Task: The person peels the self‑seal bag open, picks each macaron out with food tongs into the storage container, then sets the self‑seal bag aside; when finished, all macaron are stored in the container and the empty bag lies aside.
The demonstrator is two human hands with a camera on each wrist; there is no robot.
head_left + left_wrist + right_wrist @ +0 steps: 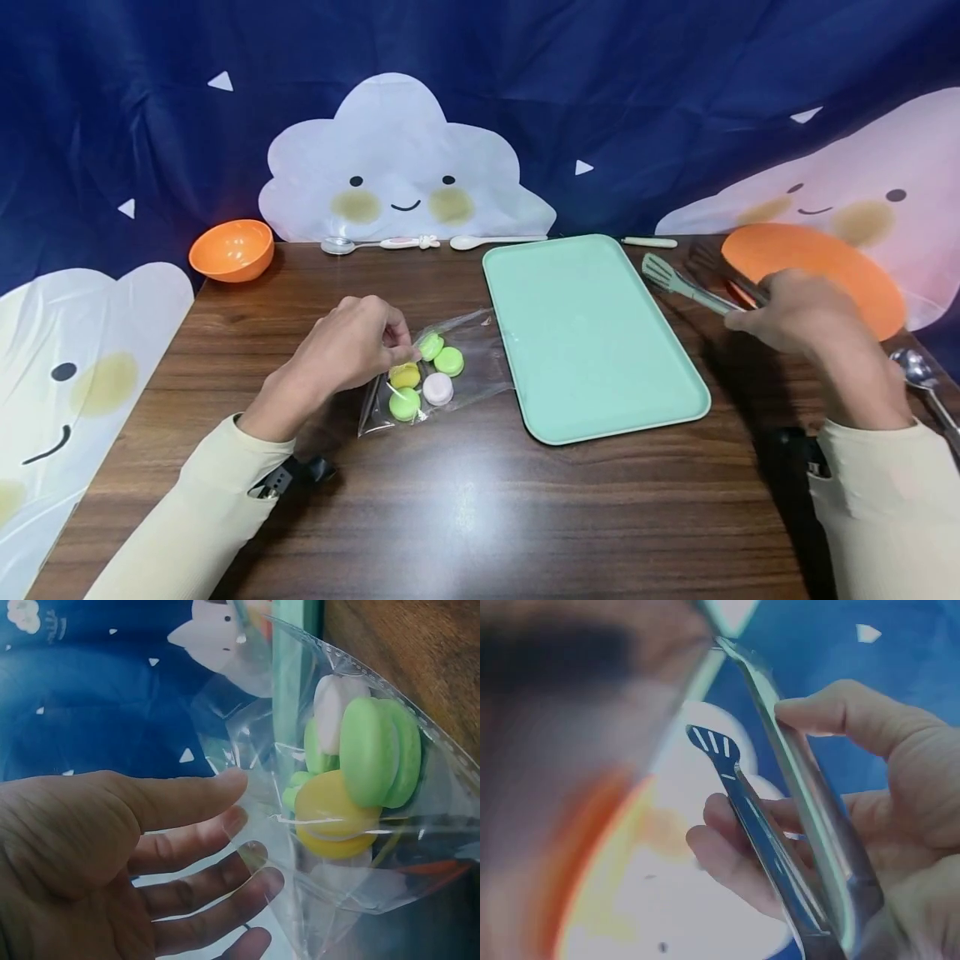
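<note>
1. Head view is showing us the left hand (352, 346) resting on the clear bag (435, 371) of macarons (427, 375), which is lying on the wooden table (465, 517) just left of the mint tray (592, 333).
2. We are seeing, in the left wrist view, the fingers (202, 796) lying nearly straight against the bag's film, not curled round it.
3. We are seeing the right hand (795, 312) at about two o'clock from the tray, gripping the tongs (686, 283); in the right wrist view thumb and fingers are curling round both arms of the tongs.
4. We are noting the tongs' slotted tips hovering just beside the tray's far right corner, with the orange plate (825, 267) behind the hand.
5. We are finding an orange bowl (231, 248) at ten o'clock, two spoons (420, 242) along the table's far edge at twelve, and another spoon (922, 379) at three o'clock, beside the right sleeve.
6. We are seeing nothing lying between bag and tray; they are touching.
</note>
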